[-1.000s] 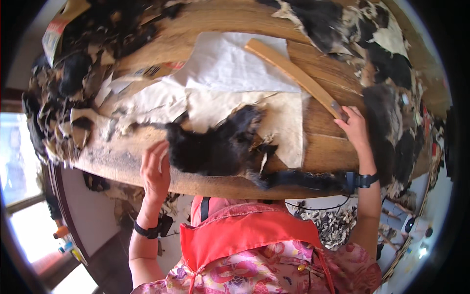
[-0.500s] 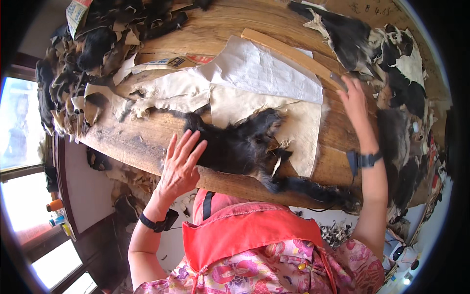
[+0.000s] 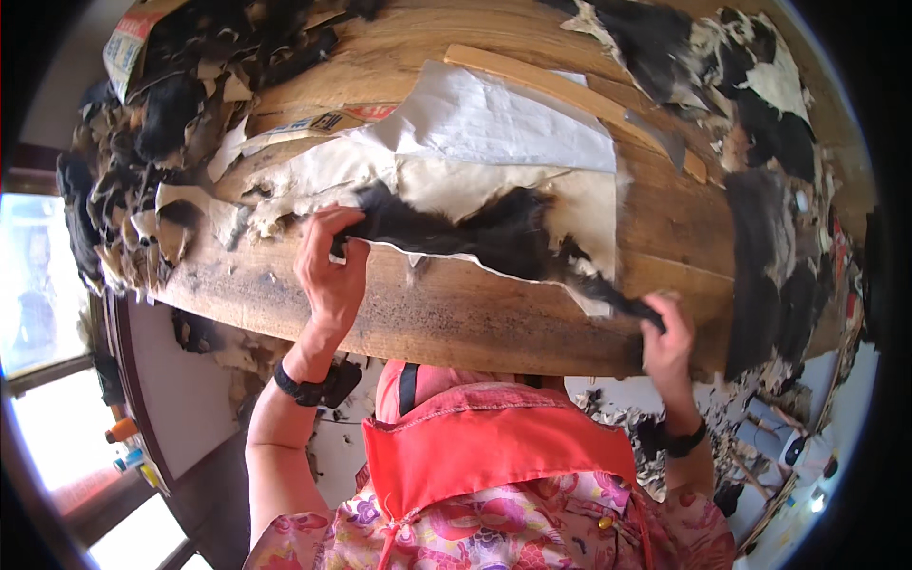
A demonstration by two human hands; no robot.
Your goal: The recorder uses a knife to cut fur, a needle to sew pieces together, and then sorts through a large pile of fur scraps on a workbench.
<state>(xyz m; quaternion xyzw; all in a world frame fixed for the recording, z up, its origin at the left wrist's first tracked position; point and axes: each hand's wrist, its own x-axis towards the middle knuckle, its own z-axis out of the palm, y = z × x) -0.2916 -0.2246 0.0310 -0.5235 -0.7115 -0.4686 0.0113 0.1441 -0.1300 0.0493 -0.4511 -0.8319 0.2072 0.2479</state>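
Note:
A piece of black fur pelt [image 3: 456, 228] lies across cream-coloured hide on the wooden board, its near edge lifted and showing the pale skin side. My left hand [image 3: 331, 261] is closed on the pelt's left end, thumb toward me. At the pelt's narrow right end, my right hand [image 3: 669, 337] grips the dark strip between thumb and fingers. Behind the pelt lie the cream hide [image 3: 589, 214] and a white sheet [image 3: 499, 123]. A wooden strip [image 3: 541, 85] rests along the sheet's far edge. A grey flat blade-like tool [image 3: 669, 141] lies at its right part.
Heaped black and tan fur scraps [image 3: 171, 123] cover the board's left side. More black-and-white pelts [image 3: 760, 114] lie at the right. The wooden board [image 3: 456, 323] has a curved front edge near my body. Scraps [image 3: 636, 427] litter the floor below; a window [image 3: 43, 285] stands at left.
My right hand has left the grey tool and come down to grip the pelt's right end. My left hand, flat before, now grips the left end. The pelt's near edge has been lifted and moved away from me.

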